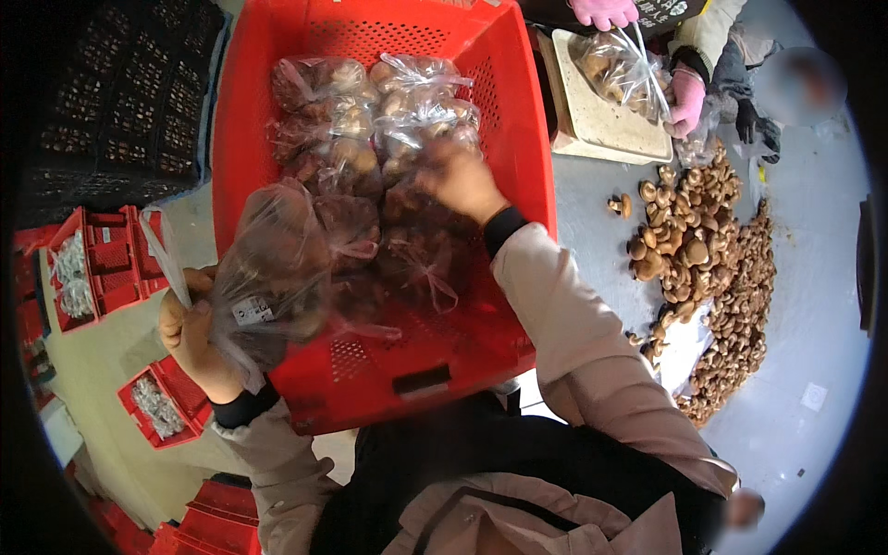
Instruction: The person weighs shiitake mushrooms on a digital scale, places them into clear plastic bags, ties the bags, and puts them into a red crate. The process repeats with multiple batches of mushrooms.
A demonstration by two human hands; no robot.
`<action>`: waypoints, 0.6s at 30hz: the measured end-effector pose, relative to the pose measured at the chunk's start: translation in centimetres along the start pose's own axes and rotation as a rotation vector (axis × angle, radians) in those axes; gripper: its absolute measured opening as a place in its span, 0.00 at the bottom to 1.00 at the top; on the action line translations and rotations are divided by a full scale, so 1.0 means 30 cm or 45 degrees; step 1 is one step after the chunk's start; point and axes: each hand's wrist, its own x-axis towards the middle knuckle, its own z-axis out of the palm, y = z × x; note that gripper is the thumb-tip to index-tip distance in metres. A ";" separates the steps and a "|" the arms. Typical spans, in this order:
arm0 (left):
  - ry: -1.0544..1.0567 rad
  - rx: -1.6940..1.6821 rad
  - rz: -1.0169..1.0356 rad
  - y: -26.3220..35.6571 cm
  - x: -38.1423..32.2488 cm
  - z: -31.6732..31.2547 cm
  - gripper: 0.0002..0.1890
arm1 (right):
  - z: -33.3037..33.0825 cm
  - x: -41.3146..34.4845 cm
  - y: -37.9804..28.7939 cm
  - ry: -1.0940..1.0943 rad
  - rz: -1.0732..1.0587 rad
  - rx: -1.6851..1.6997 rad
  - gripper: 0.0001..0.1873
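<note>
My left hand [198,333] grips the gathered neck of a clear plastic bag of mushrooms [267,277], which bears a small printed label and hangs over the left front of a red plastic crate [451,347]. Inside the crate lie several tied clear bags of mushrooms [347,166] in two rows. My right hand [461,182] reaches into the crate over the right row; its fingers are blurred against the bags, so whether they hold one is unclear. A tied bag with a loose knot [423,267] lies just in front of that hand.
At right, a metal table [798,333] carries heaps of loose mushrooms [694,236]. Beyond, a co-worker's pink-gloved hands [687,100] hold a bagged portion over a pale scale tray [603,132]. Black crates [118,104] stand at left; smaller red crates [166,402] rest on the floor.
</note>
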 end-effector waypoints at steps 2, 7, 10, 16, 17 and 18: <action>0.012 -0.060 -0.084 0.000 -0.002 -0.003 0.11 | -0.100 0.141 0.036 0.502 -0.197 -0.121 0.21; 0.107 -0.088 -0.155 0.002 0.025 0.051 0.06 | 0.118 0.249 0.156 0.184 0.652 -0.304 0.43; 0.187 -0.057 -0.239 0.006 -0.013 0.038 0.03 | 0.144 0.060 0.127 0.039 0.571 -0.067 0.35; -0.043 0.078 -0.200 0.000 0.011 0.079 0.03 | 0.229 0.041 0.212 0.582 0.370 -0.525 0.27; 0.008 0.236 -0.208 0.006 0.014 0.086 0.03 | 0.231 0.077 0.238 0.653 0.235 -0.528 0.28; 0.002 0.226 -0.218 0.006 0.012 0.086 0.04 | 0.233 0.100 0.261 0.596 0.193 -0.556 0.29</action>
